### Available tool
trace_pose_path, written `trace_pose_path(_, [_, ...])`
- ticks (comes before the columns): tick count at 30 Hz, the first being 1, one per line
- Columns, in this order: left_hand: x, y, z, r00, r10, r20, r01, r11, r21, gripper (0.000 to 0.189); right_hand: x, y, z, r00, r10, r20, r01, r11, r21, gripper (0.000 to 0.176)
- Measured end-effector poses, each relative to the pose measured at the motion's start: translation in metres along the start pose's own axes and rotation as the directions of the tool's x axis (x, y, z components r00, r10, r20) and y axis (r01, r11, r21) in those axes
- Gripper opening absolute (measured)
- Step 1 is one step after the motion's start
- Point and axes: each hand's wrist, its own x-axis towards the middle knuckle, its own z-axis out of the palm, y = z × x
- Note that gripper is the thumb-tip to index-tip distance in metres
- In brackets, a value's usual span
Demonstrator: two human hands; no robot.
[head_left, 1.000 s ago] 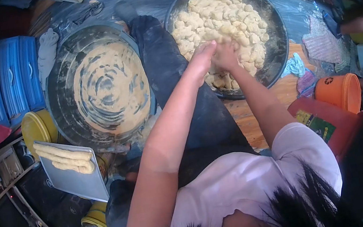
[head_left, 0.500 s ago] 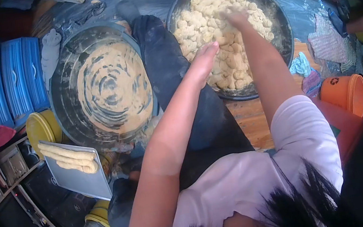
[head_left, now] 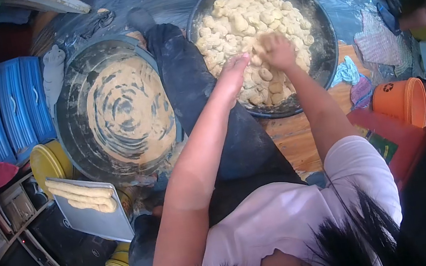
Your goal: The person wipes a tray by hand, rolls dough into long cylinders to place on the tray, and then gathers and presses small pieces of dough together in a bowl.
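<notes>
A wide dark basin on the floor holds a heap of pale dough pieces, many of them rounded lumps dusted with flour. My left hand is over the near left part of the heap, its thumb side up and most of its fingers hidden. Just to its right, my right hand touches the dough near the middle of the basin. Its fingers are smeared by motion, so I cannot make out whether they hold a piece.
Left of my leg stands a second large basin, its bottom coated with flour or batter. A tray with rolled dough strips is at the lower left. A yellow bucket, blue drawers and an orange bucket stand around.
My right hand has come back from the far part of the heap toward me, closer to my left hand. The whole view has shifted slightly; my left hand stays over the near left dough.
</notes>
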Motion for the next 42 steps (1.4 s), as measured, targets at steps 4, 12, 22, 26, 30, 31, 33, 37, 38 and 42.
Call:
trace_pose_path(4, [0.01, -0.004, -0.002, 1.0, -0.005, -0.016, 0.005, 1.0, 0.004, 0.059, 0.043, 0.016, 0.031, 0.689, 0.722, -0.053, -0.592, 0.604, 0.533, 0.074])
trace_pose_path(12, [0.003, 0.005, 0.0, 1.0, -0.027, -0.003, 0.027, 0.999, 0.026, 0.06, -0.006, -0.045, -0.028, 0.893, 0.318, 0.318, -0.392, 0.897, 0.205, 0.072])
trace_pose_path(22, [0.008, -0.006, -0.003, 0.99, 0.04, -0.134, -0.042, 0.999, -0.006, 0.05, 0.117, -0.01, -0.025, 0.871, 0.481, 0.096, -0.478, 0.789, 0.387, 0.071])
trace_pose_path(26, [0.005, -0.002, -0.006, 0.999, 0.006, -0.051, -0.006, 1.0, 0.0, 0.059, 0.105, -0.086, -0.026, 0.943, 0.331, -0.002, -0.329, 0.938, 0.113, 0.063])
trace_pose_path(30, [0.007, -0.003, -0.007, 0.999, 0.028, -0.034, -0.028, 1.0, 0.008, 0.059, 0.053, -0.093, 0.001, 0.998, -0.06, -0.029, 0.059, 0.998, -0.022, 0.057])
trace_pose_path(31, [0.007, -0.003, -0.008, 0.999, 0.028, -0.031, -0.028, 1.0, 0.008, 0.059, 0.04, -0.089, 0.003, 0.971, -0.223, -0.08, 0.213, 0.97, -0.12, 0.054])
trace_pose_path(33, [0.003, -0.002, -0.01, 1.0, -0.004, 0.008, 0.005, 0.999, -0.047, 0.06, 0.022, -0.07, -0.004, 0.994, -0.098, -0.044, 0.097, 0.995, -0.015, 0.056])
trace_pose_path(37, [0.003, -0.008, -0.012, 1.0, -0.006, 0.011, 0.007, 0.999, -0.04, 0.06, 0.014, -0.029, -0.016, 0.859, 0.472, -0.197, -0.433, 0.876, 0.212, 0.066])
trace_pose_path(38, [0.005, -0.011, -0.012, 1.0, -0.013, 0.006, 0.013, 0.998, -0.057, 0.06, 0.022, -0.019, -0.013, 0.858, 0.473, -0.2, -0.434, 0.876, 0.212, 0.066])
trace_pose_path(42, [0.003, -0.012, -0.01, 0.994, 0.039, -0.1, -0.04, 0.999, -0.011, 0.051, 0.076, -0.009, -0.012, 0.691, 0.713, -0.12, -0.661, 0.691, 0.293, 0.08])
